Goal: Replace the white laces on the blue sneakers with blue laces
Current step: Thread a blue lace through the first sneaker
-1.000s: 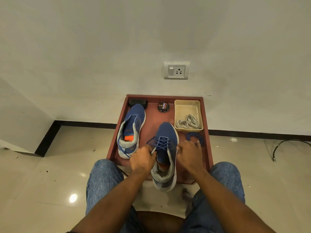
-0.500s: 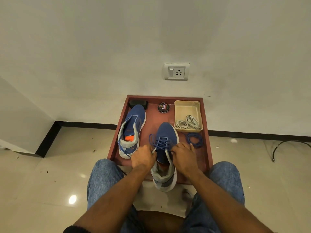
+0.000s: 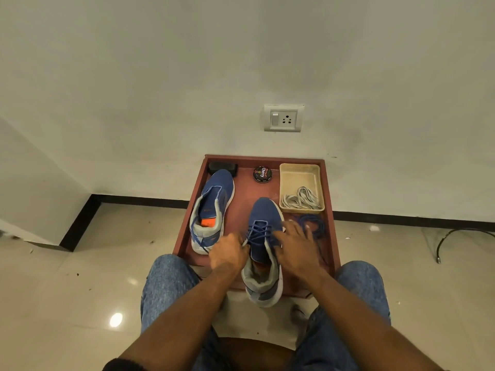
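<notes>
Left hand (image 3: 227, 254): our grip is curled, pinching the blue lace (image 3: 259, 231) end at the near sneaker (image 3: 263, 247).
Right hand (image 3: 293, 246): fingers spread wide, resting on that sneaker's right side.
Near sneaker: laced blue, on the red tray (image 3: 330, 236).
Far sneaker (image 3: 211, 210): left of it.
White laces (image 3: 301, 200): in the beige bin (image 3: 300, 174).
Spare blue lace (image 3: 314, 223): coiled beside our right hand.

A home room, seemingly: a plain white wall (image 3: 187, 76) is carrying a wall socket (image 3: 283, 118), glossy floor tiles (image 3: 80, 277) are reflecting light, and a shoe-care tray (image 3: 330, 210) is sitting on the floor.
</notes>
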